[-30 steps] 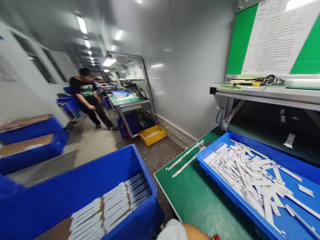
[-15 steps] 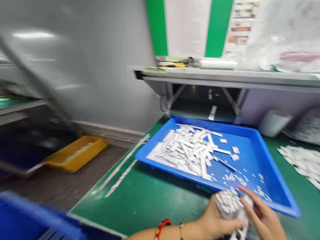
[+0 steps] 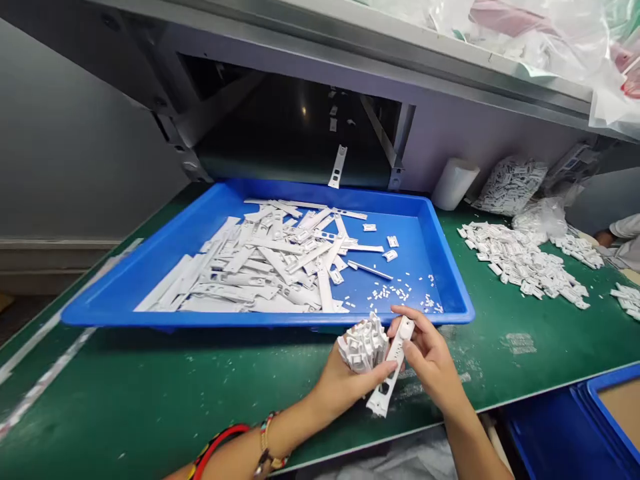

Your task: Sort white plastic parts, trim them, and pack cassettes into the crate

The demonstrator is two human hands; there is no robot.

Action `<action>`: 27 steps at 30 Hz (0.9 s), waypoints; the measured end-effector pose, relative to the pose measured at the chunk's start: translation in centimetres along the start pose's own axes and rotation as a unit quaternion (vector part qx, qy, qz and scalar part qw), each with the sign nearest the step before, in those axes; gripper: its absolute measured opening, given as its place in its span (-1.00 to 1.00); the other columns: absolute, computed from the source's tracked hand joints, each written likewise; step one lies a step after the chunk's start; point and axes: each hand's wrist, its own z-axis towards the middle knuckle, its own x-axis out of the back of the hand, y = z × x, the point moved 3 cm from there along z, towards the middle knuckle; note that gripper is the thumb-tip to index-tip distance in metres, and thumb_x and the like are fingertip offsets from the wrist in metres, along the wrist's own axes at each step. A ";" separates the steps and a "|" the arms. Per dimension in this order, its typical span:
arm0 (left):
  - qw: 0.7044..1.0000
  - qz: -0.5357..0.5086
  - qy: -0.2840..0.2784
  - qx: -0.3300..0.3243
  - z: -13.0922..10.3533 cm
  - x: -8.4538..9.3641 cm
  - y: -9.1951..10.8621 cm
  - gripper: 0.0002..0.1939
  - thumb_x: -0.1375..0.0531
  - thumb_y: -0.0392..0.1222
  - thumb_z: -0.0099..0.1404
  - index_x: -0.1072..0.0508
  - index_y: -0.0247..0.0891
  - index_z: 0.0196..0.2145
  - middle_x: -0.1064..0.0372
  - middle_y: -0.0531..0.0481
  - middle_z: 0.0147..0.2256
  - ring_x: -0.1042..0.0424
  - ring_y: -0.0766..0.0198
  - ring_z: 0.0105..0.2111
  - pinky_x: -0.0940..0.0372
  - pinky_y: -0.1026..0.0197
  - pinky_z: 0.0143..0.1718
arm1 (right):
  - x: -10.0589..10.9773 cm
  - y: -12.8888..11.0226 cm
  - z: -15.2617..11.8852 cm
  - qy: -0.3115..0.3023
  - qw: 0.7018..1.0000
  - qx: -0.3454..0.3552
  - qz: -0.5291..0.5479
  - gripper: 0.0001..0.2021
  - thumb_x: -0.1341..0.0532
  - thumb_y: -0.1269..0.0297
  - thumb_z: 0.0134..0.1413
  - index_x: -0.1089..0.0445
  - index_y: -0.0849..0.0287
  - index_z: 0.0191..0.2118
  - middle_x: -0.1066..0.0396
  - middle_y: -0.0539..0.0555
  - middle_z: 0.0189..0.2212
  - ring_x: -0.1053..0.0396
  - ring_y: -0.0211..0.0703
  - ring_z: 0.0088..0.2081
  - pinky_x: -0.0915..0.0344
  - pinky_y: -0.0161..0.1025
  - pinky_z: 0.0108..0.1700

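Note:
My left hand (image 3: 345,380) is closed around a bundle of long white plastic strips (image 3: 364,343), their ends pointing up. One separate white strip (image 3: 393,367) with rectangular holes lies slanted under the left thumb. My right hand (image 3: 430,357) pinches that same strip near its upper end between thumb and fingers. Both hands are above the green table (image 3: 200,393), just in front of a blue tray (image 3: 270,319). In the tray lies a heap of similar white strips (image 3: 280,257), with tiny white bits (image 3: 390,291) scattered at its right.
Behind the tray is a dark conveyor belt (image 3: 280,133) carrying another strip (image 3: 338,167). A shelf (image 3: 450,60) overhangs the table. To the right are a pile of small white parts (image 3: 525,260), a white roll (image 3: 455,184), a filled bag (image 3: 513,183) and another person's hand (image 3: 605,238).
The view has swung right and down, so tray and hands appear further left. The single strip now shows clearly between both hands; the bundle stays in the left hand.

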 end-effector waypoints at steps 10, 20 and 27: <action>0.928 0.263 0.026 -0.261 -0.9 0.2 0.6 -0.94 -0.20 -0.25 0.30 -0.38 -0.24 -0.26 -0.42 0.01 -0.40 -0.39 0.26 -0.44 -0.29 0.24 -0.40 | -0.8 -0.2 0.1 0.106 0.987 -0.005 -0.117 -0.73 -0.12 0.47 -0.06 -0.35 0.12 -0.18 -0.37 -0.06 -0.45 -0.31 -0.28 -0.43 -0.25 -0.35 -0.37; 0.969 0.187 0.016 -0.164 -0.8 0.2 0.3 -0.84 -0.26 -0.24 0.21 -0.32 -0.22 -0.29 -0.35 0.11 -0.46 -0.33 0.33 -0.52 -0.28 0.30 -0.48 | -1.2 0.0 -0.5 0.079 0.994 -0.001 -0.080 -0.72 -0.07 0.44 0.11 -0.32 0.09 -0.06 -0.33 -0.06 -0.36 -0.31 -0.28 -0.35 -0.22 -0.36 -0.29; 0.993 0.098 0.029 -0.052 -0.7 -0.1 0.2 -0.77 -0.30 -0.18 0.12 -0.31 -0.23 -0.33 -0.31 0.11 -0.47 -0.30 0.32 -0.49 -0.28 0.27 -0.43 | -1.0 -0.3 -1.0 0.042 0.999 0.002 -0.005 -0.70 -0.06 0.34 0.25 -0.31 0.00 0.06 -0.33 -0.05 -0.28 -0.33 -0.29 -0.30 -0.27 -0.35 -0.19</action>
